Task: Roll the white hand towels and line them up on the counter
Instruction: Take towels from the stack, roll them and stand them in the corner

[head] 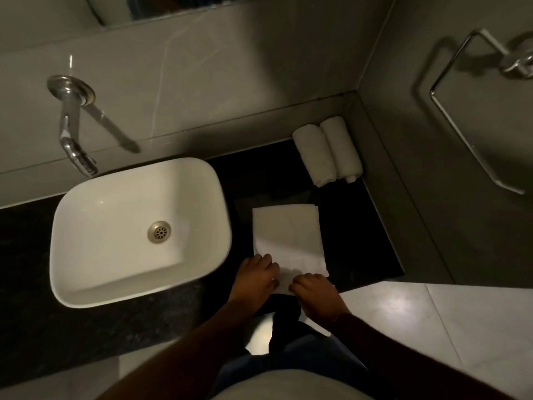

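A folded white hand towel [288, 235] lies flat on the black counter [360, 226], right of the basin. My left hand [255, 277] and my right hand [315, 293] both rest on its near edge, fingers curled onto the cloth. Two rolled white towels [327, 151] lie side by side in the back right corner of the counter, touching each other and close to the side wall.
A white basin [86, 220] sits on the counter to the left, under a chrome wall tap [76, 140]. A chrome towel ring [473, 111] hangs on the right wall. The counter's front edge meets pale floor tiles [432, 327].
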